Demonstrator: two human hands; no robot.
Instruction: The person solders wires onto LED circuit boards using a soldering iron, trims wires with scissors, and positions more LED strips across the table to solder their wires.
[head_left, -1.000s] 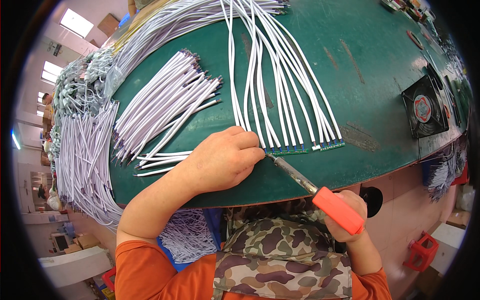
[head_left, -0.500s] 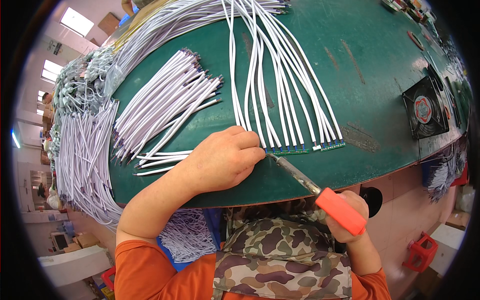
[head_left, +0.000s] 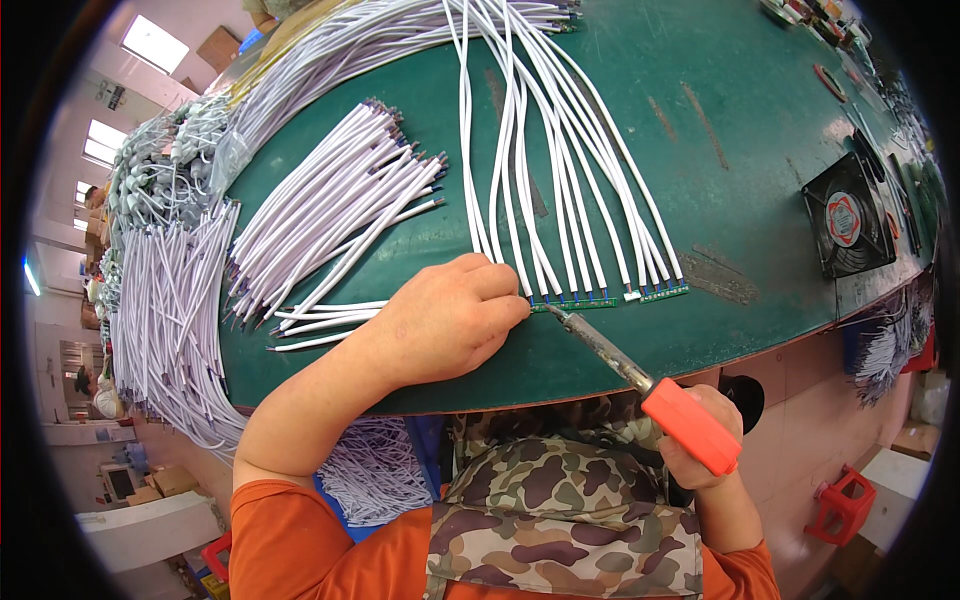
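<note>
My right hand is wrapped round the orange handle of a soldering iron. The iron's thin tip rests on or just over a narrow green circuit board strip, just right of my left fingertips. My left hand is closed in a pinch at the strip's left end; its fingers hide what they grip. Several white cables run down from the far side, their blue wire ends meeting the strip. A second short board piece continues to the right, with a small white part between.
A bundle of short white cables lies left of my hands, beside a bigger heap of cables. Loose cables lie under my left forearm. A black square fan stands at the right of the green table. A red stool is on the floor.
The soldering iron and my right hand have shifted slightly to the right, its tip sliding a little along the strip. My left hand has stayed in place.
</note>
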